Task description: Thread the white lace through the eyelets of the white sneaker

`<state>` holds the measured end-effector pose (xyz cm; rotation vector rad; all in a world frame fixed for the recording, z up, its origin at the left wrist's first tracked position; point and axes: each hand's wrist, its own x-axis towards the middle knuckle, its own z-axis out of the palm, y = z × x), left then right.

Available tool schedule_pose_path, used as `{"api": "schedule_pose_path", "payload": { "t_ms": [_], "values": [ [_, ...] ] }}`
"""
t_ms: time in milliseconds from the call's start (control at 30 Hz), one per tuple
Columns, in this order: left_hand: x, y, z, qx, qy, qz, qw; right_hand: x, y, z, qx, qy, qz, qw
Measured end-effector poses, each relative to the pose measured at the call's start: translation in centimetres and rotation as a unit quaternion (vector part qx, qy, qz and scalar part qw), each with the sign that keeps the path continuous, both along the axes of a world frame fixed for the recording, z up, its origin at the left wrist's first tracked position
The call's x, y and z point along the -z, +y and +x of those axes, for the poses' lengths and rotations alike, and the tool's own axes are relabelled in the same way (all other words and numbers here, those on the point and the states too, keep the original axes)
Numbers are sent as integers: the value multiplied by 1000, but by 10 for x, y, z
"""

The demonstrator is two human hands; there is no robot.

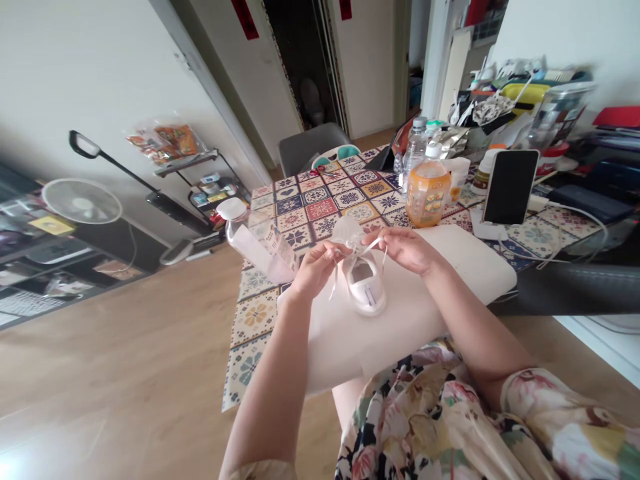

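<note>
A small white shoe point(367, 297) rests on a white mat point(345, 347), its heel toward me and its opening facing up. White shoelaces point(371, 247) run from its front. My left hand point(319, 265), left of the shoe, pinches one lace, and a loose end hangs below the fingers. On the other side, my right hand point(404, 249) grips another stretch of lace between thumb and fingers. The laces cross or loop between both hands above the shoe; exactly how they are knotted is too small to tell. Something white and sheer lies just behind the shoe.
A patterned tablecloth point(320, 200) covers the table. Left of the mat stands a clear bottle with a white cap point(233, 210). An orange drink bottle point(428, 190), a propped phone point(511, 187) with a cable and piled clutter line the right side. A grey chair point(313, 147) stands beyond.
</note>
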<state>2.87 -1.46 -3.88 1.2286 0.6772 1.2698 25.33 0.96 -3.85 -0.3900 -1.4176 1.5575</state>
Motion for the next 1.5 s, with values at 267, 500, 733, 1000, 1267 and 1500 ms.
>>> {"api": "schedule_pose_path", "payload": {
  "t_ms": [267, 500, 733, 1000, 1267, 1500],
  "values": [
    [7, 0, 19, -37, 35, 40, 998, 8, 0, -24, 45, -9, -11, 999],
    [10, 1, 25, -47, 1, 24, 999, 6, 0, -35, 66, -45, 1, 997],
    [14, 4, 26, -44, -36, 22, 998, 5, -1, -41, 141, -98, 58, 983],
    [14, 5, 27, -39, -30, 4, 999, 2, -1, -39, 138, -128, 73, 980],
    [11, 2, 31, -111, -2, 33, 993, -2, -8, -35, 154, -147, 151, 965],
    [15, 3, 27, -154, 106, 74, 980, 0, -10, -38, 189, -119, 131, 966]
  ]
}}
